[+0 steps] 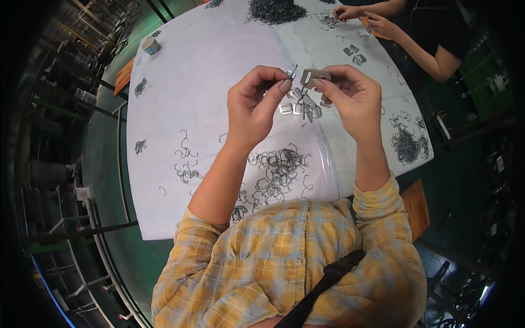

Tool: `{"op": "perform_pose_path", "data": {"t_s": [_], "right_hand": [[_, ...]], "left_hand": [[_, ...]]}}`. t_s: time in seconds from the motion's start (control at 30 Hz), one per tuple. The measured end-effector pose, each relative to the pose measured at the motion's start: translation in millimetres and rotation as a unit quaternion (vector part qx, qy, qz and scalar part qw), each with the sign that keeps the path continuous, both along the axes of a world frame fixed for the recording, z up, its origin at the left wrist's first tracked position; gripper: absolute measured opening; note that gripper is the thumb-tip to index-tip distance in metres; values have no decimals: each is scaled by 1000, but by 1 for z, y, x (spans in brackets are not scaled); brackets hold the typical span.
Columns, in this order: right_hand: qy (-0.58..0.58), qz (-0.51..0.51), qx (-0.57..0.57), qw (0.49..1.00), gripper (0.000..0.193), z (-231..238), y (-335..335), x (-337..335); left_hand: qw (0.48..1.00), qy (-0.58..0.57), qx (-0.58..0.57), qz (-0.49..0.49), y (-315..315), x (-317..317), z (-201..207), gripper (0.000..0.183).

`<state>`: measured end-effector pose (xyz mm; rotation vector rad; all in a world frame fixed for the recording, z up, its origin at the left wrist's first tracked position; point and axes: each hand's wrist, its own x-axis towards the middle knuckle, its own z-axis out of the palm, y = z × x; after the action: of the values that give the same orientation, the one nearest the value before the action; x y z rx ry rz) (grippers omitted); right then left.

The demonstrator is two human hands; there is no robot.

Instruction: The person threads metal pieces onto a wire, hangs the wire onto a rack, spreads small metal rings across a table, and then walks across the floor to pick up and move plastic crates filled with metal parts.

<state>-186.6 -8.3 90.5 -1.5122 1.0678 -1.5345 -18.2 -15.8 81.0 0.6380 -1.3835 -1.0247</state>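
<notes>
Both my hands are raised over the white-covered table, close together. My left hand (255, 103) pinches a thin dark bent wire piece (296, 69) between thumb and forefinger. Between the thumb and fingers of my right hand (353, 98) sits a flat silver metal buckle plate (310, 75) with a slot in it. A gap separates the two fingertips. Below them on the table lies a small heap of similar metal buckles (298, 109), some with dark wire among them. Nearer to me spreads a loose pile of bent wire hooks (279, 169), partly behind my left forearm.
The white table cover (186, 71) bears several more hook piles, including a large dark one (276, 10) at the far side and another (407, 145) at right. A small tub (151, 46) stands far left. Opposite right, a co-worker's hands (377, 24) handle pieces beside more buckles (355, 54).
</notes>
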Motion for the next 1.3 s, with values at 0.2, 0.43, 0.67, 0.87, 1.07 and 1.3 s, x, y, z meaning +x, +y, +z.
{"op": "perform_pose_path", "data": {"t_s": [0.2, 0.43, 0.67, 0.87, 1.07, 1.3], "right_hand": [[8, 15, 0, 1000, 15, 4, 1, 0], [42, 41, -12, 998, 16, 4, -3, -1], [120, 17, 122, 985, 26, -71, -53, -41], [447, -133, 48, 883, 40, -221, -58, -44], [373, -56, 226, 898, 35, -163, -61, -42], [-49, 132, 164, 976, 29, -63, -44, -19]], "left_hand": [[998, -63, -13, 21, 1, -10, 3, 8], [971, -130, -175, 93, -18, -13, -5, 7], [989, 28, -145, 16, -18, -9, 7, 12], [988, 15, -144, 45, -14, -6, 12, 11], [993, 1, -100, 59, -10, 4, 2, 11], [997, -12, -56, 51, -3, 5, -11, 9]]}}
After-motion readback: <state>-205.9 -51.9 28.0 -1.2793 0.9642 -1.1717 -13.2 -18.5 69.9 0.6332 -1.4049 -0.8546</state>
